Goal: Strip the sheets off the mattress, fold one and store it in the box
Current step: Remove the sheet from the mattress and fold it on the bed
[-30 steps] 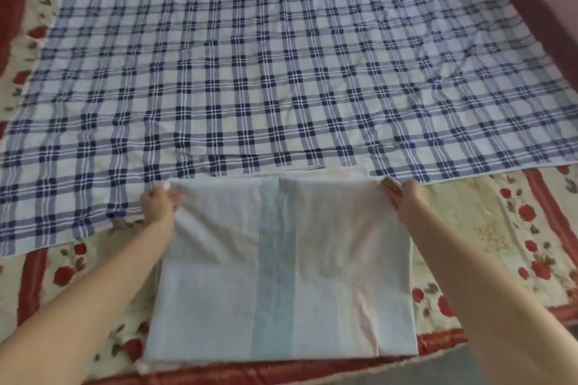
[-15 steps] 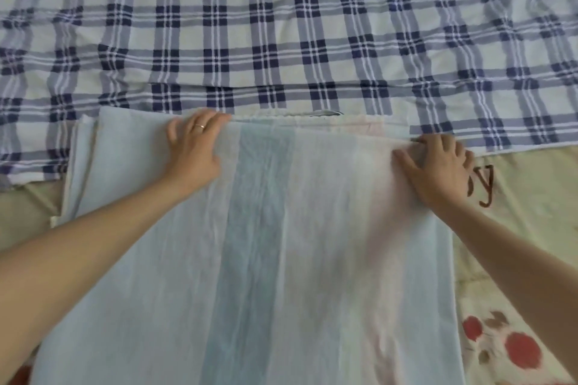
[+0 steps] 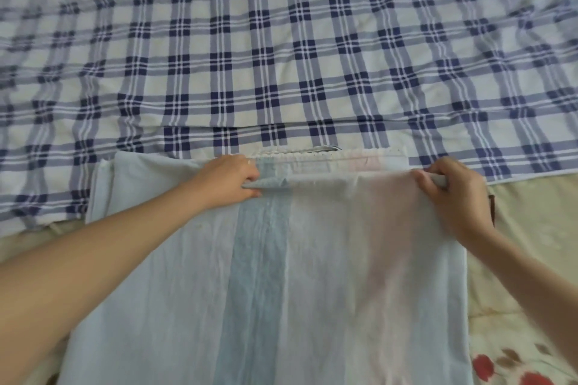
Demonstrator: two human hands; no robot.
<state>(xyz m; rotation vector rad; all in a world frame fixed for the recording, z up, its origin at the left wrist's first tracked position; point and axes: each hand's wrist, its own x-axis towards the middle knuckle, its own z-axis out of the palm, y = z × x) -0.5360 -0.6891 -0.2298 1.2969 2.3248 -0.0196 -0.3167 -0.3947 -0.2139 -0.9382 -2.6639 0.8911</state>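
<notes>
The pale striped sheet (image 3: 312,275) lies folded in layers at six o'clock, right in front of the person. Its far left corner rests on the near hem of the checked sheet (image 3: 281,56), which spreads flat from nine through twelve to three o'clock. Bare flowered mattress cover (image 3: 519,291) shows at four o'clock. The box is nowhere in view.

Both hands work the far edge of the top layer. The left hand (image 3: 228,180), at about eleven o'clock on the folded sheet, has its fingers curled and pinches up a small ridge of cloth where the darker blue stripe runs. The right hand (image 3: 453,194), at one o'clock, wraps its fingers over the far right corner with the thumb closing from the near side.

The edge between them is drawn straight and sits slightly proud of the layers below, whose frilled hem peeks out just beyond. Two grips on one edge keep it level, so the layer can likely travel as a single panel into the next fold. Whether each grip takes one layer or several is hard to make out.

Folding looks well along; storing is not yet begun.
</notes>
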